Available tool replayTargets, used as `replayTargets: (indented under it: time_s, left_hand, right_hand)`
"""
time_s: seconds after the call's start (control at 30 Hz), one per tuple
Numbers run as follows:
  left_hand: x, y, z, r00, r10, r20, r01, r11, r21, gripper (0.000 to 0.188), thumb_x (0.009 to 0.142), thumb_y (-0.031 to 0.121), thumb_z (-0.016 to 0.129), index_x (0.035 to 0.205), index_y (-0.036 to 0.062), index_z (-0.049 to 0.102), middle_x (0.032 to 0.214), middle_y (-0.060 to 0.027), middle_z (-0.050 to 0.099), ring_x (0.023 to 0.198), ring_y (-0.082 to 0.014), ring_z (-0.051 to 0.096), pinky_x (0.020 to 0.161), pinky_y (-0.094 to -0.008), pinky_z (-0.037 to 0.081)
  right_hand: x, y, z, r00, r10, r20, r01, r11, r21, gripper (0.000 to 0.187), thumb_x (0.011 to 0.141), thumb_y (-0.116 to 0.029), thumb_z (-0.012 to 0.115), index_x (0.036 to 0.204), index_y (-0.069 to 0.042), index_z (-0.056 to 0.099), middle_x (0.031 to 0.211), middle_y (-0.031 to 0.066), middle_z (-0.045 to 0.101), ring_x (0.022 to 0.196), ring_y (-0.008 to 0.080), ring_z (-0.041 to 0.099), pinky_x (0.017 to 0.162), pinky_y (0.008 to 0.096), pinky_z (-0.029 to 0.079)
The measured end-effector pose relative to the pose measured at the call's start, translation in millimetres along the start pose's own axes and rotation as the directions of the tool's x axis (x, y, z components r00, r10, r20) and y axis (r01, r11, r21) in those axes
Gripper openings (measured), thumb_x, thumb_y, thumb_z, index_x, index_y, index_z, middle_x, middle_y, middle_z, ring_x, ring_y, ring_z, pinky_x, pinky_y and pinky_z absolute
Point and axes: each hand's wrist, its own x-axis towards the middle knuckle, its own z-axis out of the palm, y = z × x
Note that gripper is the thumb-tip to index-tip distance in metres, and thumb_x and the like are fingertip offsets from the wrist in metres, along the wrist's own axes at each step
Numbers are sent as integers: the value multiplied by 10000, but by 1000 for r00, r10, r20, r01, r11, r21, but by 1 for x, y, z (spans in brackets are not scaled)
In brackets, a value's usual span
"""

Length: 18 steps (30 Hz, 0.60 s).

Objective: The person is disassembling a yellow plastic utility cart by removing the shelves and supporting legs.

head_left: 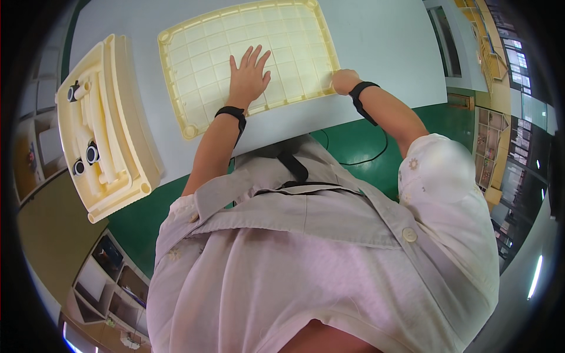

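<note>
A cream-yellow plastic shelf panel [206, 82], rectangular with a ribbed grid, a raised rim and round corner sockets, lies on the pale table. My left hand [248, 76] rests on its ribbed face, palm down with the fingers spread. At the near right corner, my right hand [346, 81] is closed around the panel's rim; its fingertips are hidden. Each wrist wears a black strap.
At the table's left edge sit stacked cream plastic panels [126, 117]. In them lie plastic tubes and several black-and-white casters [92, 153]. A dark cable [368, 160] hangs over green floor. Shelves [488, 141] stand at far right.
</note>
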Motion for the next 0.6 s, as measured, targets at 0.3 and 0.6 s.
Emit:
replayTargets:
  time_s: [0.3,0.6]
  left_hand:
    - [1,-3,4,999,-18,42,16,999,37,495,850,331,453,1318,234,323,1394,-4,261,1294,-198,223,991,-590,203]
    - [1,0,2,998,-17,66,15,999,38,504,854,333,445,1327,232,304,1403,-7,242,1302,-199,206,1001,-586,191]
  right_hand:
    - [10,4,-20,950,74,303,-156,955,254,160,593,-40,660,753,-32,671,782,130,652,710,267,631,630,377,491]
    - [-12,-21,29,964,-180,-196,-22,681,-732,208,651,-84,626,851,-49,669,777,95,633,701,255,625,595,378,516]
